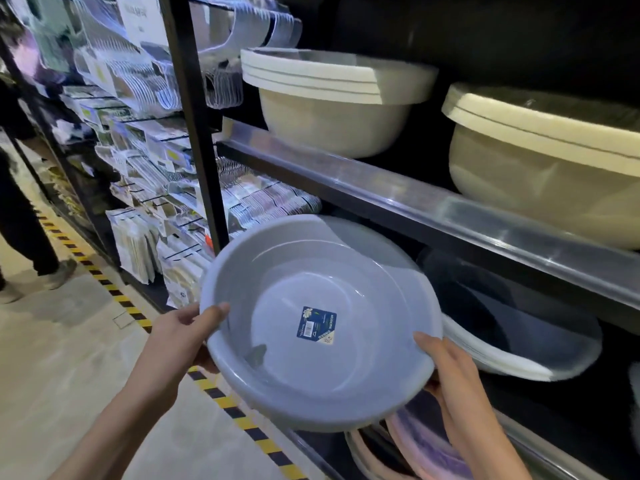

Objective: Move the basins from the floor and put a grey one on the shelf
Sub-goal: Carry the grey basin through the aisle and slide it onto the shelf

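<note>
Far left, hanging packets (138, 188) on racks and a striped floor line (114, 292), not task-relevant. Left hand (187, 334) holds the grey basin (311, 323) at its left rim, thumb over the lip, fingers curled under; grip pinching the rim. Basin is off the floor, held tilted in front of the lower shelf bay, label sticker (316, 326) on its inside bottom. Right hand (446, 368) takes the right rim the same way, thumb on top, fingers below. Looks like thin plastic: light, a bit flexy, smooth, so likely slippery; rolled rim at opposite sides is the sensible hold. Right of it, white basins (519, 351) stacked on the lower level; above the shelf (450, 216) edge, cream basins (332, 98).
</note>
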A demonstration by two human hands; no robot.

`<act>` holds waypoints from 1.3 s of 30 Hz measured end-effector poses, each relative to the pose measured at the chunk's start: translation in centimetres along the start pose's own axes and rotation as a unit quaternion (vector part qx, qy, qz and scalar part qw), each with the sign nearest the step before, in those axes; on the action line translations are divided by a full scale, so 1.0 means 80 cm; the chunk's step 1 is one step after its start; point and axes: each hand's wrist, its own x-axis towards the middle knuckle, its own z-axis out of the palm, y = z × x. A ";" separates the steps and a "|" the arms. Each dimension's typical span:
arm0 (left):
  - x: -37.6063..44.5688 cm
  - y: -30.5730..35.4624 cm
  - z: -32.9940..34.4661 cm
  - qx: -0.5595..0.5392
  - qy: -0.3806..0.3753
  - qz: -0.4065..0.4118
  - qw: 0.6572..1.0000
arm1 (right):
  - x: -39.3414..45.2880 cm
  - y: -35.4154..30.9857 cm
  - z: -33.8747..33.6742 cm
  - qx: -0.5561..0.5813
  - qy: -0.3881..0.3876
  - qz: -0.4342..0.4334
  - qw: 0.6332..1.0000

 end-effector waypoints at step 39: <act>0.419 -0.017 0.075 -0.033 -0.267 -0.042 0.962 | 0.196 0.011 0.125 0.050 0.336 0.000 0.941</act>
